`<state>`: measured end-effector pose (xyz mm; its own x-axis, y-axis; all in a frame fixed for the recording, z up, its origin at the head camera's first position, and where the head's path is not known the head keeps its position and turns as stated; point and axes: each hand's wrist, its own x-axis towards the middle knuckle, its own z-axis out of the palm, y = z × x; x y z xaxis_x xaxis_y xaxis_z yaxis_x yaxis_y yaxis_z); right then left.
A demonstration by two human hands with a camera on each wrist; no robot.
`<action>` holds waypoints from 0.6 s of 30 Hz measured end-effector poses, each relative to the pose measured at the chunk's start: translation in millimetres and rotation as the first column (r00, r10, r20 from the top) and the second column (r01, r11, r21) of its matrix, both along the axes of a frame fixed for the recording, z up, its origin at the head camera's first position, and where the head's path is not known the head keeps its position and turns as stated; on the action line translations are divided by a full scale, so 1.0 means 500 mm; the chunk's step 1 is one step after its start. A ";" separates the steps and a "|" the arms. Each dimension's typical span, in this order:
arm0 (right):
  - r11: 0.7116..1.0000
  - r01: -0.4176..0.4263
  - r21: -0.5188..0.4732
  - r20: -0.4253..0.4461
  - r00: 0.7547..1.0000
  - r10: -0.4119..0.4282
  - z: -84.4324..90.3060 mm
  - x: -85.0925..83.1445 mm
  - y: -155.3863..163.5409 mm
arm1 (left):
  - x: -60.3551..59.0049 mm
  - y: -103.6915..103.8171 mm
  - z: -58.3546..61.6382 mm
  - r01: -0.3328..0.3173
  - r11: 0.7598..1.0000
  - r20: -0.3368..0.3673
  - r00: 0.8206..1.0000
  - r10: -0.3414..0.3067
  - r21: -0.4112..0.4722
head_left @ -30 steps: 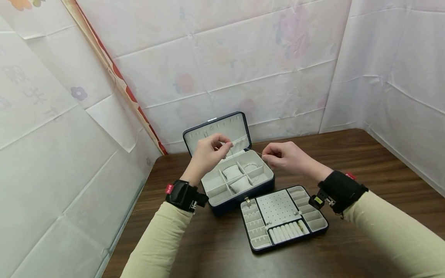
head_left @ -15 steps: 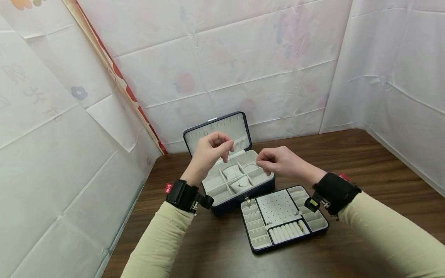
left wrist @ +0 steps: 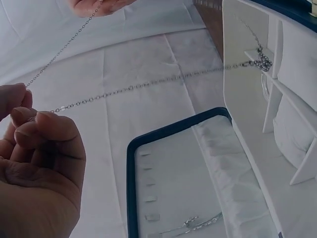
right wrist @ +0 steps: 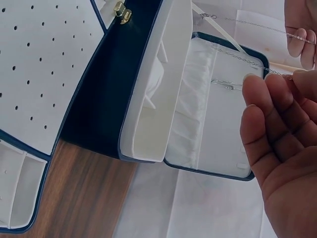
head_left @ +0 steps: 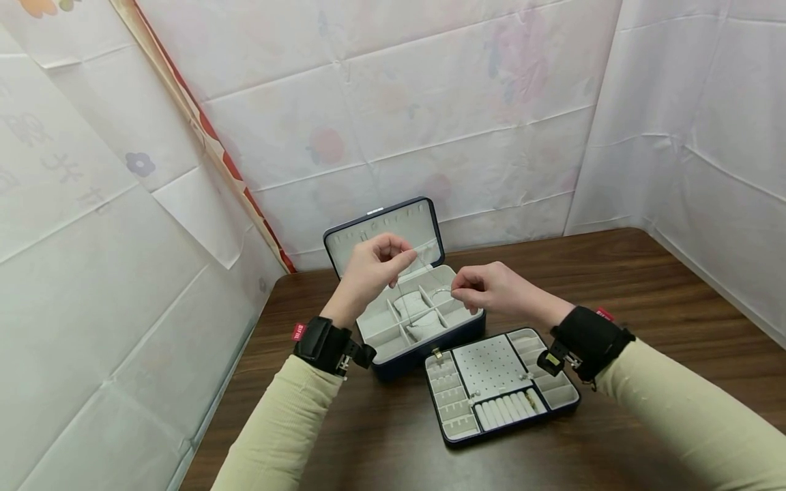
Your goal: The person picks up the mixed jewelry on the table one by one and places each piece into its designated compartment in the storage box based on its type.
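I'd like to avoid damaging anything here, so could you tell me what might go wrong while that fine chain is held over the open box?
The chain is stretched between the left hand and right hand; pulling further might snap it. Its slack hangs into the jewellery box and could snag on a divider or tangle.

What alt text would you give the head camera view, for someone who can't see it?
Two hands, the left hand and right hand, pinch a thin chain strung between them above an open navy jewelry box. Its removed tray lies beside it on a dark wooden table.
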<state>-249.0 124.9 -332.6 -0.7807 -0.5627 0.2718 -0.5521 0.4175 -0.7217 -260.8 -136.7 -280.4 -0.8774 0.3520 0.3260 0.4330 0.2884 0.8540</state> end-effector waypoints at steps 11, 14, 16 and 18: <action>0.999 0.018 0.032 -0.016 1.000 -0.018 0.000 0.002 -0.001 | -0.012 -0.007 0.020 -0.120 0.961 -0.178 0.981 0.077 -0.248; 0.999 0.016 0.037 -0.016 1.000 -0.016 0.000 0.002 -0.002 | -0.017 -0.016 0.026 -0.148 0.946 -0.217 0.972 0.086 -0.288; 0.999 0.013 0.040 -0.020 1.000 -0.013 0.000 0.002 -0.001 | -0.020 -0.023 0.029 -0.166 0.938 -0.232 0.968 0.096 -0.304; 0.999 0.010 0.043 -0.023 1.000 -0.009 -0.001 0.003 -0.001 | -0.024 -0.030 0.032 -0.184 0.933 -0.247 0.963 0.108 -0.311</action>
